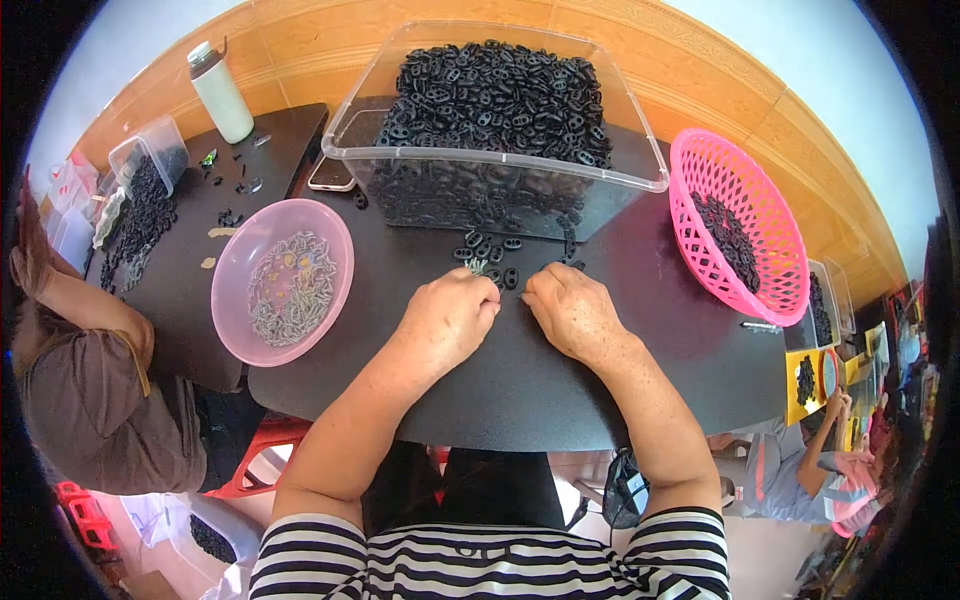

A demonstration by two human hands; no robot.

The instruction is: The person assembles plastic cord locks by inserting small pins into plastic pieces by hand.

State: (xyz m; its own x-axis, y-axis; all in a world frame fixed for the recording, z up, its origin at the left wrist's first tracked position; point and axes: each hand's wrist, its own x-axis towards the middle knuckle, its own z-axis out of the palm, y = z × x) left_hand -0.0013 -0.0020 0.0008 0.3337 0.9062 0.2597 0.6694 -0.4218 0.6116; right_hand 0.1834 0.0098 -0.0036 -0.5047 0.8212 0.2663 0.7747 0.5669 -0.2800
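Striped shirt (480, 560), before the table (520, 400). Left hand (452, 312): curled around grey pegs (477, 267), ends protruding. Right hand (572, 310): just apart from it, fingers bunched; whether it grips anything, impossible to tell. Links (511, 278), black: loose on the table, between and beyond the hands. Likely hazards: pegs spilling, should the left fingers slacken; links scattering, if a knuckle brushes them; box (655, 183), heaped, shedding links if bumped.

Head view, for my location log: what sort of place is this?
Probably a small workshop: a large clear bin heaped with black parts, a pink lattice basket holding more, and another person at the left.
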